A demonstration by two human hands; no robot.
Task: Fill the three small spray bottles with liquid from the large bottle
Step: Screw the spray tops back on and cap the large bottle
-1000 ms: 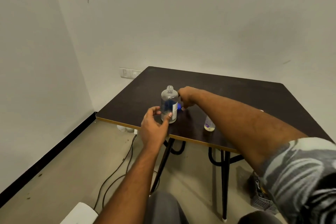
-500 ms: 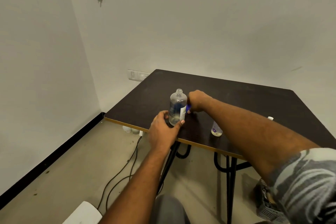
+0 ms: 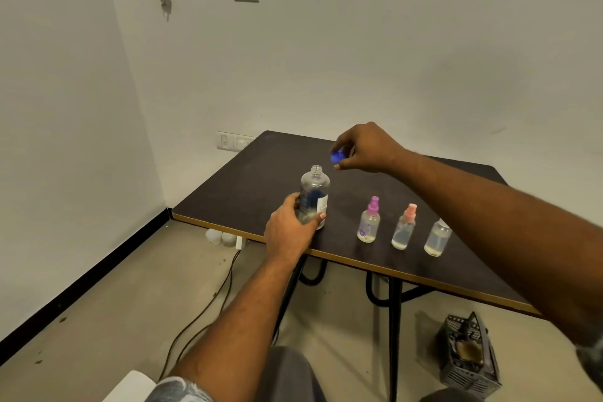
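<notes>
The large bottle (image 3: 314, 197) stands upright near the near-left edge of the dark table (image 3: 424, 179), its threaded neck bare and open at the top; a little clear liquid sits at its bottom, and a white label shows on its right side; the left hand (image 3: 290, 232) wraps its lower half from the near side, thumb on the left wall and fingertips curled round the right, closed on it; the right hand (image 3: 365, 148) hangs above the table, up and to the right of the bottle's neck, with a blue cap (image 3: 337, 156) pinched between thumb and fingertips, clear of the bottle; to the right of the large bottle three small spray bottles stand in a row along the near edge, apart from one another; the purple-topped bottle (image 3: 369, 222) comes first, then the pink-topped bottle (image 3: 404, 229), then the third bottle (image 3: 437, 238), whose top is hidden behind the right forearm; each holds some clear liquid; on the floor under the table's right end sits a dark basket (image 3: 470, 356); cables (image 3: 208, 310) trail across the floor on the left.
</notes>
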